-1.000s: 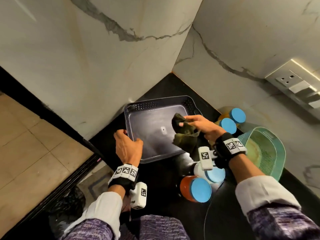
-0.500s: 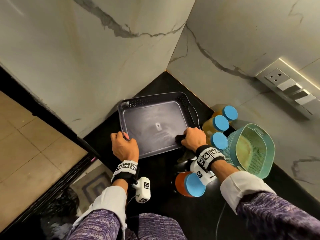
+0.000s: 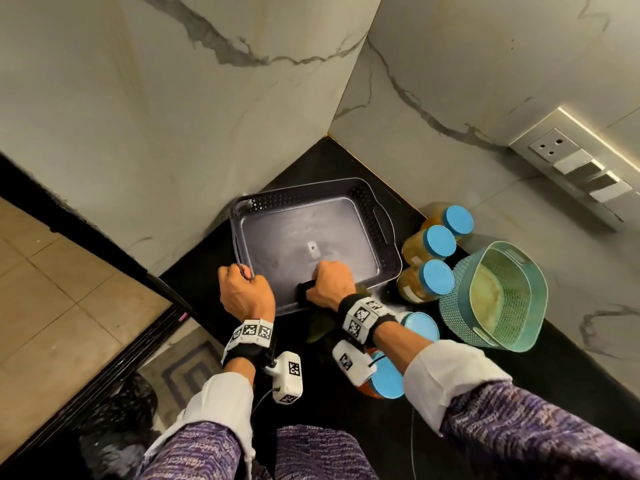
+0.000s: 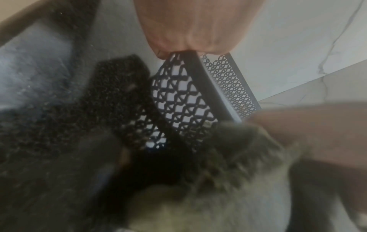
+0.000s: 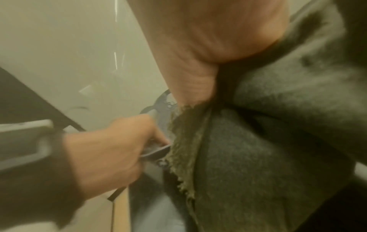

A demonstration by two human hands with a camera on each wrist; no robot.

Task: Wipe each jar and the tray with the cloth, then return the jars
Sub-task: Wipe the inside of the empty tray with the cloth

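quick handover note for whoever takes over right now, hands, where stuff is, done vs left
Left hand grips the near left rim of the dark grey perforated plastic tray, steadying it.
Right hand presses the dark green cloth onto the tray floor at its near edge, mid-wipe.
Three amber jars with blue lids stand on the black counter right of the tray; two more blue-lidded jars sit under the right forearm.
Done: tray emptied. Whether the jars are wiped cannot be told.
Left: finish the tray, return all jars to it.
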